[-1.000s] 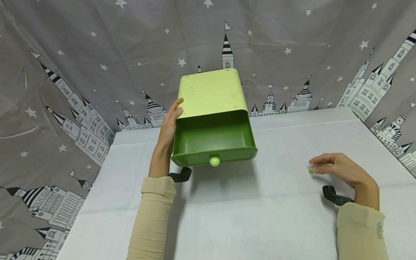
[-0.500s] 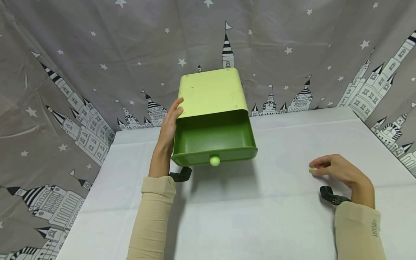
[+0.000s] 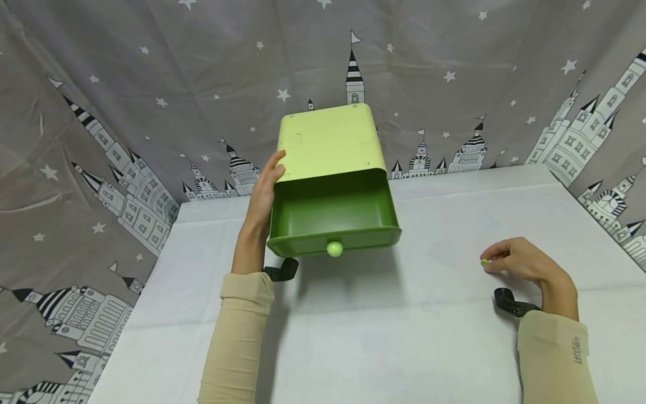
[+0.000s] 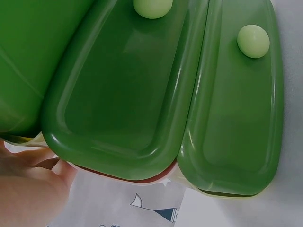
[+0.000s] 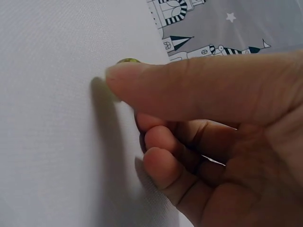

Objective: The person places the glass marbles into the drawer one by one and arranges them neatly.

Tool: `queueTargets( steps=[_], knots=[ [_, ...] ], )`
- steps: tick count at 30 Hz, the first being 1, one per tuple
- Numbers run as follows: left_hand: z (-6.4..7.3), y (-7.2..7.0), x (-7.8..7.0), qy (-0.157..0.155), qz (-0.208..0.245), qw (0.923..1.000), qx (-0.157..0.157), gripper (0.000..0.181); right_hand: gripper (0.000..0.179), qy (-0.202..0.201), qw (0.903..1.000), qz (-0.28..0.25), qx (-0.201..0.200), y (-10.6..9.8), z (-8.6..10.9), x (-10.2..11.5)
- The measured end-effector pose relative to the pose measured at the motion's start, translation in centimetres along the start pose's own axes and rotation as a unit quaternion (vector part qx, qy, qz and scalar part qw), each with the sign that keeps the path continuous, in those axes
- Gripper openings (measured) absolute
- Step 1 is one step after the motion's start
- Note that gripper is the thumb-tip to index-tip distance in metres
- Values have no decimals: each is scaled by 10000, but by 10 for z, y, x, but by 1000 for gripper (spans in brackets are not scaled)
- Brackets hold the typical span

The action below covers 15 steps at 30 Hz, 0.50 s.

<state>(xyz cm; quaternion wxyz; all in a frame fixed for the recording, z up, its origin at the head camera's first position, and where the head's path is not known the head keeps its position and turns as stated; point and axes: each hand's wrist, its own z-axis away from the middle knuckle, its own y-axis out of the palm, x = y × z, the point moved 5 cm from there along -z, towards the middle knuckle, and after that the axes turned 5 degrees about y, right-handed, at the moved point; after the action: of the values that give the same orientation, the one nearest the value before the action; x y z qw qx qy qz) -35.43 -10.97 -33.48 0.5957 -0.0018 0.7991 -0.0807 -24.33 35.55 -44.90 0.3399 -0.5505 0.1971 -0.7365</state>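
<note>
A small drawer cabinet [image 3: 330, 143] with a pale yellow-green shell stands left of centre. Its top drawer [image 3: 365, 238] is pulled out toward me, and the inside shows bare green. In the left wrist view, two lower drawer fronts [image 4: 118, 94] with round knobs [image 4: 253, 41] sit closed. My left hand [image 3: 259, 199] rests against the cabinet's left side, fingertips at the top edge. Well to the right, my right hand [image 3: 527, 261] pinches a small green round thing [image 3: 484, 262] between thumb and fingers, low over the white tabletop. The thumb hides most of it in the right wrist view [image 5: 129, 60].
A white cloth [image 3: 393, 348] covers the table. Behind and to the left hangs a grey curtain [image 3: 429, 45] printed with castles and stars. Black cameras [image 3: 515, 303] are strapped to both wrists.
My right hand has shifted slightly left, its fingers closing around the small green thing. My left hand and the cabinet have stayed in place.
</note>
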Motion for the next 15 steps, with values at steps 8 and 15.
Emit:
queueTargets(
  steps=[8, 15],
  knots=[
    [1, 0, 1, -35, 42, 10000, -51, 54, 31, -34, 9999, 66, -84, 0, -1, 1],
    [1, 0, 2, -16, 115, 9999, -34, 54, 32, 24, 10000, -24, -64, -1, -1, 1]
  ],
)
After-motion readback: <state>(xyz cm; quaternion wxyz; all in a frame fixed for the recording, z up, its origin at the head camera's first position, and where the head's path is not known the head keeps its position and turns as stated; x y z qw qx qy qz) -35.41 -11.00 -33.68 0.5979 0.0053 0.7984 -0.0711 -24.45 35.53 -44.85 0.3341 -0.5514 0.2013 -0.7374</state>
